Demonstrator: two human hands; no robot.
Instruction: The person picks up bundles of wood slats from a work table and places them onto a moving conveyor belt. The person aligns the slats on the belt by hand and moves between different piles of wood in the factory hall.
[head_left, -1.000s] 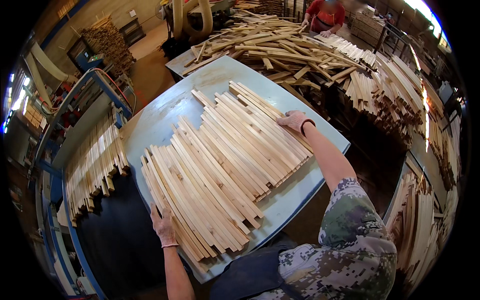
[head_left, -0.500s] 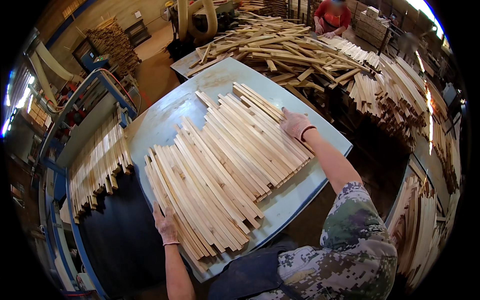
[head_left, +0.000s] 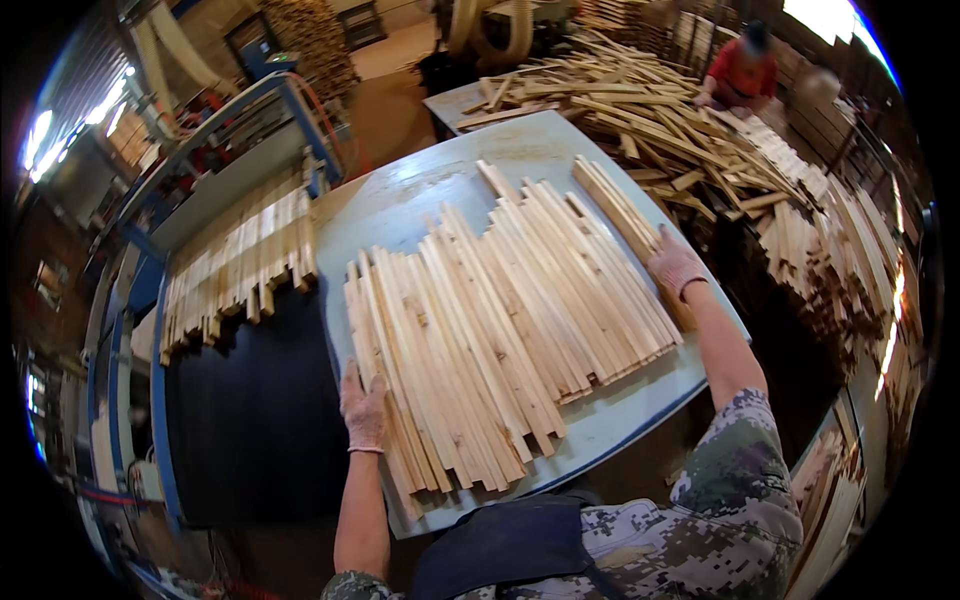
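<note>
A row of pale wooden strips (head_left: pixel 490 340) lies side by side on a light blue table (head_left: pixel 430 180), their ends uneven. My gloved left hand (head_left: pixel 363 408) rests against the row's left edge near its front end, fingers stretched and apart. Along the right side, a narrow bundle of a few wooden strips (head_left: pixel 610 200) stands apart from the row with a gap between. My gloved right hand (head_left: pixel 676 264) grips this bundle from its outer side, about midway along; some of its fingers are hidden.
At left, a blue-framed machine (head_left: pixel 225 120) holds more strips (head_left: pixel 240 240) over a black surface (head_left: pixel 250 420). Behind the table lies a loose heap of wood (head_left: pixel 640 100). A person in red (head_left: pixel 745 75) works at far right, near stacked strips (head_left: pixel 830 250).
My right hand has drawn a few strips away to the right, opening a gap beside the row. My left hand stays at the row's left edge. The whole view has shifted.
</note>
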